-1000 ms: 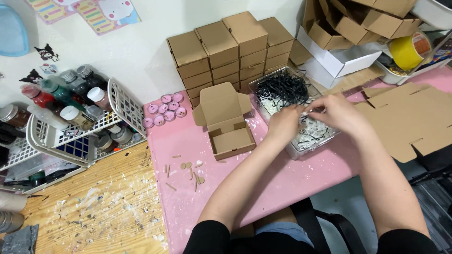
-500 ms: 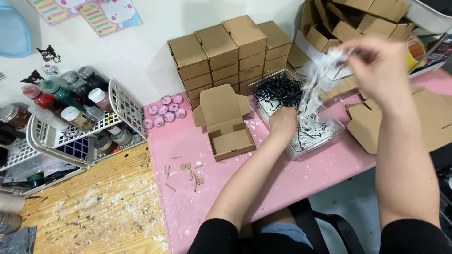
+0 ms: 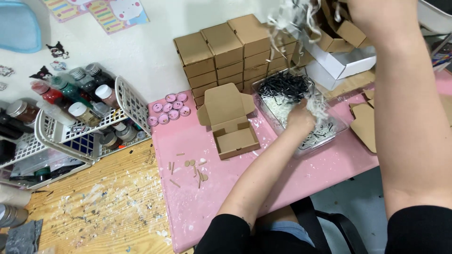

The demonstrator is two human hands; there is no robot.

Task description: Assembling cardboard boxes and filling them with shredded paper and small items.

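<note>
A pink mat [image 3: 221,188] was laid over a paint-flecked wooden table [image 3: 103,211] against a white wall. Since the earlier frame, the right hand [image 3: 372,14], closed on white paper shreds [image 3: 289,19], had been raised higher above the clear tray [image 3: 329,134]; the left hand [image 3: 301,120] was kept buried in it, its grip hidden. An open cardboard box [image 3: 230,122] was placed beside the tray, stacked boxes [image 3: 226,51] behind

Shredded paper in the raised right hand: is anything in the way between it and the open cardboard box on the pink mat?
Nothing visible blocks it. The shredded paper hangs high from the right hand; the open cardboard box sits empty with its lid back. The left hand is off to the side in the clear bin.
</note>
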